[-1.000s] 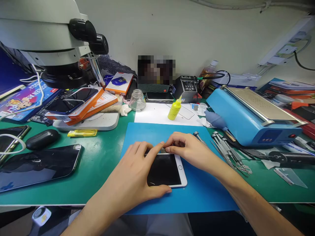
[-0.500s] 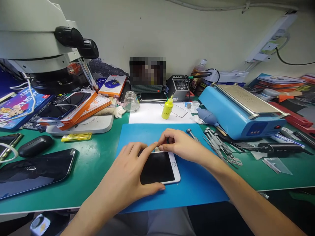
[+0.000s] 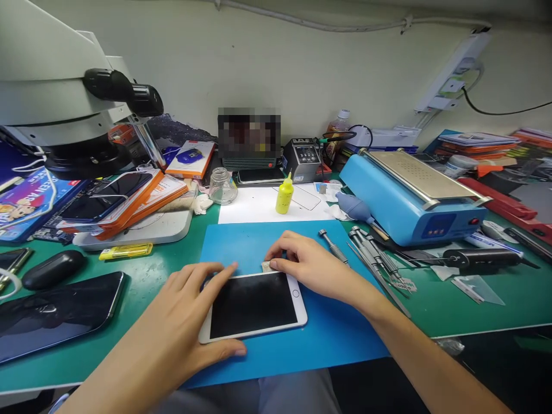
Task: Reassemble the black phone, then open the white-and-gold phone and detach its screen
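A white-framed smartphone (image 3: 259,305) with a dark screen and round home button lies face up on a blue mat (image 3: 332,339). My left hand (image 3: 190,310) spans its left end, thumb along the near edge and index finger by the far edge. Thumb and fingers of my right hand (image 3: 297,259) pinch a small flat pale piece (image 3: 267,266), perhaps a blade, at the phone's far long edge. The fingers hide much of this piece. Just right of my right hand rests a screwdriver (image 3: 333,247).
A yellow dropper bottle (image 3: 284,195) stands on white paper behind the mat. To the right are several tools (image 3: 375,253), a razor blade (image 3: 404,284) and a blue heating plate machine (image 3: 397,201). A microscope (image 3: 81,115) overhangs the left, above another phone (image 3: 56,313).
My left hand has drawn back to the left and its index finger has left the small piece, baring more of the screen. My right hand keeps its pinch. The camera view has shifted slightly.
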### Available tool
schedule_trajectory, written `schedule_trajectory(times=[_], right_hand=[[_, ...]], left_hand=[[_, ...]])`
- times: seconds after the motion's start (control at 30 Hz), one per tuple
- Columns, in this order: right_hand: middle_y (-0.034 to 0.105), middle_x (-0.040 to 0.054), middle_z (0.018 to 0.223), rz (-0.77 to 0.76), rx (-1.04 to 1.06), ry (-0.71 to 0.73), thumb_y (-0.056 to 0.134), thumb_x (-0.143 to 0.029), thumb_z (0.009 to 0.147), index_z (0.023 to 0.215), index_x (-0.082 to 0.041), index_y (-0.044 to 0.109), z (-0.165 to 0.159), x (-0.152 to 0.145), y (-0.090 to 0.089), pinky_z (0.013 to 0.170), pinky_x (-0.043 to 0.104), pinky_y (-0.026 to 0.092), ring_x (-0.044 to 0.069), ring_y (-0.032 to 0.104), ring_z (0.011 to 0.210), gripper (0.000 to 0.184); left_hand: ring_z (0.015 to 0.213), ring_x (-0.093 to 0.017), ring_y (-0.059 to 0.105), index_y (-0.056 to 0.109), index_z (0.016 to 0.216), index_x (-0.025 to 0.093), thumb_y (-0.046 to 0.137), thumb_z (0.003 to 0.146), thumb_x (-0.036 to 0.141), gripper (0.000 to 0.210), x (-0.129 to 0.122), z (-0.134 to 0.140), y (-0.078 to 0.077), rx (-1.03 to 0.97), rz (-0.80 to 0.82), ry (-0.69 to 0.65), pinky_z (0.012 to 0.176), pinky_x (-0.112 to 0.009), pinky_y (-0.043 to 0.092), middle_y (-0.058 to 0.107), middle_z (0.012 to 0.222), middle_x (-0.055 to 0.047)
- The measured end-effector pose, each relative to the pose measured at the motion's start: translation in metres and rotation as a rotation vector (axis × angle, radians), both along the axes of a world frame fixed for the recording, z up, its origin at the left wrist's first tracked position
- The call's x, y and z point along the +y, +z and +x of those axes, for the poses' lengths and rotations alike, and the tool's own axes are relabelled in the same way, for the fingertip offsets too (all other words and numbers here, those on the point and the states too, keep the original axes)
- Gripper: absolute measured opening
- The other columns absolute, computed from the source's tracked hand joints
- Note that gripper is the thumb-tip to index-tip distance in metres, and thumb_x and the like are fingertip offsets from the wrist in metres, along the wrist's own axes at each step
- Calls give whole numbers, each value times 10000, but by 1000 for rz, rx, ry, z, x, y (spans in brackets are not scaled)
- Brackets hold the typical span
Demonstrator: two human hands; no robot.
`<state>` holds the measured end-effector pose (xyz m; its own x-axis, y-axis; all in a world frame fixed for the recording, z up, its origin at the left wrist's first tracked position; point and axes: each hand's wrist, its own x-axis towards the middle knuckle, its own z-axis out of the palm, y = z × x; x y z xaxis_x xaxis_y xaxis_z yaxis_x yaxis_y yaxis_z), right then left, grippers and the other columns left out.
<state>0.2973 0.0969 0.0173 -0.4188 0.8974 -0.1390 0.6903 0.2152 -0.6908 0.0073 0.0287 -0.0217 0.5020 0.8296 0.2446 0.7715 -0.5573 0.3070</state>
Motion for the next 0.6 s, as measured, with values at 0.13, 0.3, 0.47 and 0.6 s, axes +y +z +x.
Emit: schedule_trajectory(times=[0.13,0.3,0.47,0.6], right_hand=[[759,53,1177,-1,2,4,734,-354,1083,1126,-193,778,0,0,2,1015,449,602,217,721,1075,172],[736,40,1164,24,-7,-53,745,-434,1045,1127,-280,826,3,0,0,907,377,549,203,680,935,192],[757,67,1171,89,-52,-84,596,-329,1085,1097,-260,800,11,2,1,949,409,501,261,692,1070,216],[758,51,1210,76,-58,18,620,-453,1115,1173,-308,830,18,5,6,964,393,501,252,713,1076,263]], left_hand=[[1302,-396,664,644,1542,373,950,872,540,755,2,-2,-2,-58,-122,37,1076,-594,604,693,1427,-87],[1335,-420,625,647,1506,374,980,838,470,752,4,1,-2,-111,-207,54,1100,-669,591,652,1440,-103],[1380,-364,670,467,1594,441,944,873,317,873,-12,0,-10,-143,-177,81,1097,-515,659,562,1520,-86],[1225,-311,786,389,1650,482,787,1033,326,751,-31,3,-21,-168,-33,100,925,-360,717,567,1507,-83]])
